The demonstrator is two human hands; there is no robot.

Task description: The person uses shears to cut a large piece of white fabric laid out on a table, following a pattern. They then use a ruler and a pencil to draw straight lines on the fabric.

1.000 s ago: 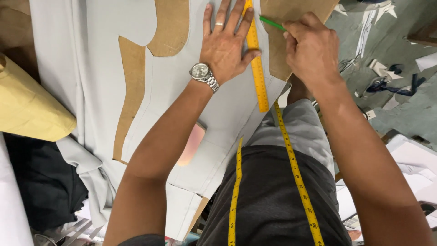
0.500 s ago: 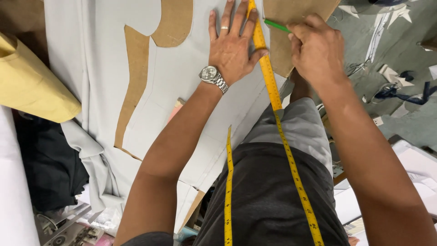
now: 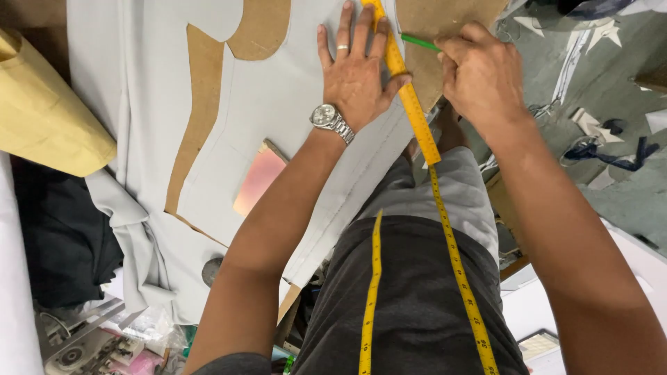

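My left hand (image 3: pixel 356 69), with a ring and a silver wristwatch (image 3: pixel 326 118), lies flat with fingers spread on pale grey fabric (image 3: pixel 278 111), its thumb against a yellow ruler (image 3: pixel 410 97). My right hand (image 3: pixel 479 73) is closed around a green marking pencil (image 3: pixel 419 42), whose tip sits beside the ruler on a brown paper pattern piece (image 3: pixel 434 21). More brown pattern paper (image 3: pixel 201 111) lies on the fabric to the left. A yellow measuring tape (image 3: pixel 455 264) hangs round my neck over my dark shirt.
A tan roll of material (image 3: pixel 42 118) lies at the left edge, with dark cloth (image 3: pixel 62 229) below it. Sewing clutter (image 3: pixel 90 347) shows at the bottom left. Fabric scraps (image 3: pixel 611 146) are scattered on the grey floor to the right.
The view has shifted, so both hands sit higher and further right in the frame. They hold the same pose on the ruler and pencil.
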